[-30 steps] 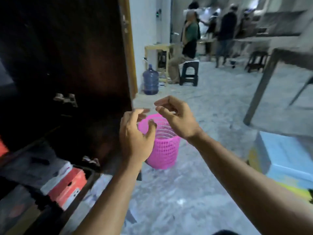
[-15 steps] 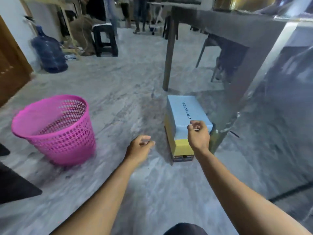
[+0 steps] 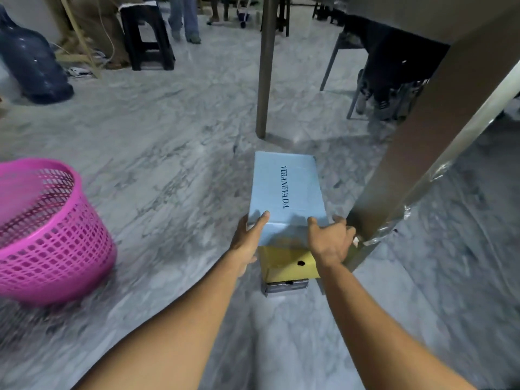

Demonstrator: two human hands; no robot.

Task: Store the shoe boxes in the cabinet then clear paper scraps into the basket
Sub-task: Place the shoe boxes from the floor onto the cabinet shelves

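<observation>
**Stack of shoe boxes on the floor, both hands at the top box**

Item 1. Light blue shoe box (image 3: 287, 192), lettered VERANEVADA on the lid. Tops a stack of three on the marble floor (image 3: 174, 153), just beside the near table leg (image 3: 427, 153). It lies lengthwise away from the person, so its near short end is the natural place to take hold.

Item 2. Yellow shoe box (image 3: 284, 263), directly under the blue one; a round hole shows in its near end.

Item 3. Grey shoe box (image 3: 284, 287), bottom of the stack; only a thin strip of its near end shows.

Item 4. Left hand (image 3: 247, 240). Thumb laid along the near left corner of the blue lid; the fingers go down the left side out of sight, so how tightly they grip cannot be told.

Item 5. Right hand (image 3: 329, 240). Thumb rests on the lid's near right part, fingers bent over the right edge, close to the table leg. The two hands bracket the box from opposite sides, which reads as preparation to lift it, perhaps with those beneath.

Item 6. Pink basket (image 3: 53, 229), upright on the floor, well apart to the left. No paper scraps are identifiable.

The cabinet is not in view; the box storage appears unfinished.
</observation>
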